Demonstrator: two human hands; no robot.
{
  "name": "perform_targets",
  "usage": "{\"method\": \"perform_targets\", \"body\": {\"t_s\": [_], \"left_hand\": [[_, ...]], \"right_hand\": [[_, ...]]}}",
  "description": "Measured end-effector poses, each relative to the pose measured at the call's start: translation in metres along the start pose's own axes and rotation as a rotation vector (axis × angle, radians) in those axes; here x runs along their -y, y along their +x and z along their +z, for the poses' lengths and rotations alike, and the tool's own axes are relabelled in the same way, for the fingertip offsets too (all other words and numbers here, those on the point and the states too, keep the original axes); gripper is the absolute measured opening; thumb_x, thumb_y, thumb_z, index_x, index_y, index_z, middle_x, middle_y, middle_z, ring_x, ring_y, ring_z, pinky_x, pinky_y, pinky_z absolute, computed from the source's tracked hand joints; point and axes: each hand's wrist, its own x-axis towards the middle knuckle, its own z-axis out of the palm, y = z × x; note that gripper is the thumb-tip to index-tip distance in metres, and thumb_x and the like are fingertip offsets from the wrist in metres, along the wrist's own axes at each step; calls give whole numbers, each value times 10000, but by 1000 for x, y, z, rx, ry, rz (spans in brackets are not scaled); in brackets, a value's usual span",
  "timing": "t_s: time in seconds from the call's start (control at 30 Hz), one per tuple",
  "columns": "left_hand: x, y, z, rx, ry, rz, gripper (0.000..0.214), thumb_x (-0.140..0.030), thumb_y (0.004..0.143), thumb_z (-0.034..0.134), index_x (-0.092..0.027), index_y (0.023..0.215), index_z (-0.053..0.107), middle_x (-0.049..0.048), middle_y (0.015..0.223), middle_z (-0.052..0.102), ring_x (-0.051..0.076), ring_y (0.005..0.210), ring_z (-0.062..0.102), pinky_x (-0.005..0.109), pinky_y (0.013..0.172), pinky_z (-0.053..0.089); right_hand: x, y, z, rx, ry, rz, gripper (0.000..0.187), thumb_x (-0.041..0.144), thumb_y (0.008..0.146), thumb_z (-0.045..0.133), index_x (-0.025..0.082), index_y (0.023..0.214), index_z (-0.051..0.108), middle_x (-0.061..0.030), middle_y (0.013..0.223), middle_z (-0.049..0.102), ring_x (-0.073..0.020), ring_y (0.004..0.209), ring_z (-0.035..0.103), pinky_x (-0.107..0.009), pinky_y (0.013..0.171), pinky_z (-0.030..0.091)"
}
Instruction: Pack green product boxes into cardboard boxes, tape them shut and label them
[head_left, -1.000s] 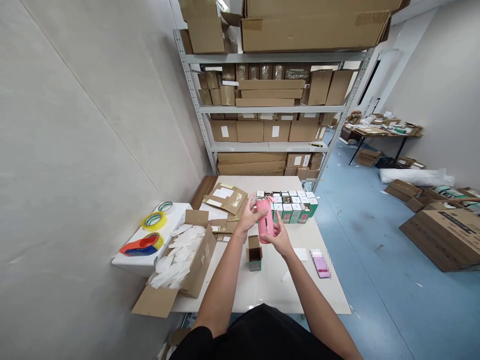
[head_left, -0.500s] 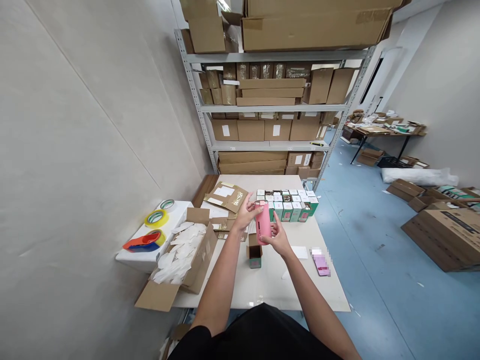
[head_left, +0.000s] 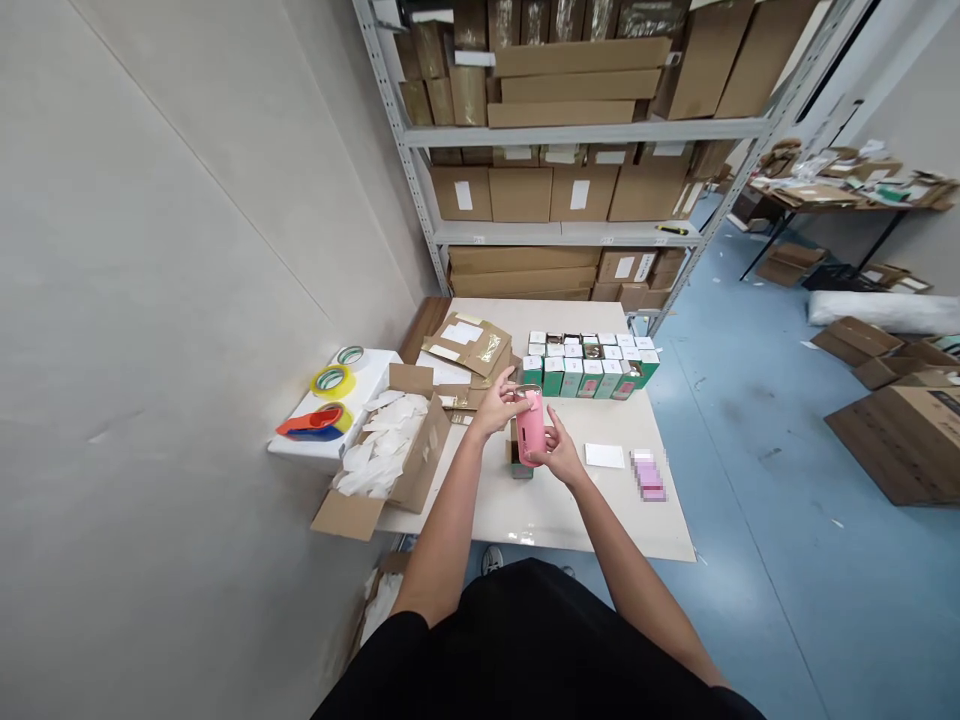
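Observation:
A pink tumbler (head_left: 531, 432) with a shiny rim is held over the table, tilted slightly. My left hand (head_left: 496, 406) grips its upper part, thumb across the front near the rim. Around the lower part, my right hand (head_left: 559, 452) is closed, supporting it near the base. Just behind and below the tumbler stands a small open green box (head_left: 523, 470), mostly hidden by it. Rows of green-and-white boxes (head_left: 572, 377) stand beyond my hands, several with their tops open. To the right lie a white card (head_left: 604, 456) and a purple item (head_left: 649, 478), partly pixelated.
At the left, a carton (head_left: 421, 470) full of white paper strips stands beside tape rolls (head_left: 332, 381) and a red-and-blue tape dispenser (head_left: 315, 424). Flattened cardboard (head_left: 491, 350) lies at the back left. A metal shelf (head_left: 570, 233) of cartons rises behind the table (head_left: 480, 510).
My view has tipped downward, so the shelf sits higher in the picture. Both hands still hold the tumbler, whose top rim now shows more; it covers more of the small green box.

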Motion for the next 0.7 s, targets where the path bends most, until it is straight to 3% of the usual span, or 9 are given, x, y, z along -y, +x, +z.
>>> {"method": "perform_targets", "body": {"t_s": [0.17,0.27,0.33,0.4,0.47,0.53,0.6,0.7], "left_hand": [[24,-4,-4,-38,273,18,945,-239,643,876,-228,1496,471,60,1100,671,168,880,673,325,856,566],[37,-9,-3,-113,413,37,834,-248,638,867,-219,1412,557,62,1095,672,198,923,670,356,907,550],[45,-13,-1,-167,492,46,768,-249,639,856,-220,1361,594,69,1113,674,227,994,661,384,961,527],[54,-17,1,-202,534,48,731,-233,643,836,-227,1336,605,71,1138,671,245,1054,644,396,996,505],[65,-20,4,-223,538,36,744,-215,638,823,-233,1345,591,74,1163,664,256,1094,627,397,1011,489],[78,-21,6,-233,525,1,777,-209,634,816,-230,1369,563,81,1184,653,265,1117,613,395,1013,480],[92,-23,8,-245,510,-43,781,-208,642,802,-221,1378,540,90,1209,640,268,1129,605,391,1009,474],[109,-24,6,-269,509,-72,744,-191,661,769,-213,1364,526,99,1274,609,262,1173,586,376,1025,460]], "right_hand": [[-49,9,-7,24,-75,75,1147,266,565,869,316,1586,347,-94,1376,603,-271,1198,622,-418,978,533],[-82,21,-15,-130,-221,265,1167,281,577,846,319,1607,296,-121,1420,577,-261,1091,671,-416,919,556],[-102,29,-16,-271,-361,368,1068,344,666,796,272,1610,302,-132,1374,616,-244,1021,700,-392,929,547],[-117,37,-13,-334,-509,418,894,382,741,735,238,1560,407,-112,1288,677,-237,1032,707,-352,935,532],[-129,41,-9,-318,-617,446,634,391,789,683,214,1392,605,-88,1164,737,-239,1036,712,-313,889,530],[-138,42,-6,-278,-682,456,356,405,838,617,191,1086,755,-84,996,774,-246,955,726,-293,792,528],[-145,40,-5,-254,-727,435,317,419,883,545,192,825,760,-88,850,775,-242,846,727,-284,699,510],[-153,34,-6,-233,-769,352,362,426,913,498,207,741,728,-74,771,764,-213,761,712,-265,638,485]]}}
